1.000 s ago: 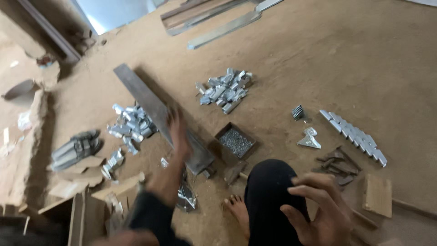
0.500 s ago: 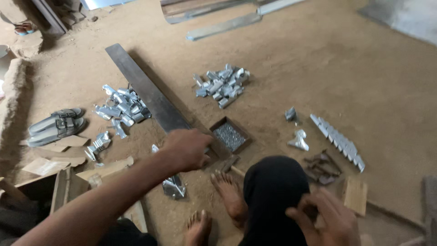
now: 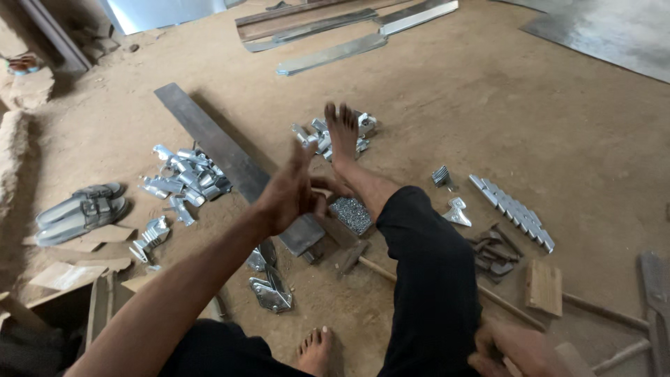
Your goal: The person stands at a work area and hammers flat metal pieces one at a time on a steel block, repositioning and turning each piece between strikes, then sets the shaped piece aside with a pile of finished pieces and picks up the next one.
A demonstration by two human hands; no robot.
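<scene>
- The left hand [image 3: 289,195] is hovering over the near end of the long dark metal bar [image 3: 230,162], fingers partly spread and raised; it is gripping nothing that can be seen.
- The bar is lying flat on the dirt floor [image 3: 488,105], directly beneath and beyond this hand, its long axis running away to the upper left.
- The small tray of screws [image 3: 350,213] is sitting just to the right of the hand, close beside the bar's near end.
- The right hand [image 3: 520,349] is resting low at the frame's bottom edge, well apart from the bar; it appears curled around a wooden handle [image 3: 447,293], though the grip itself cannot be told for certain.
- The left hand is therefore the nearer one to the bar.
- Piles of shiny metal brackets [image 3: 183,183] are lying left of the bar, beyond the left hand's reach line.
</scene>
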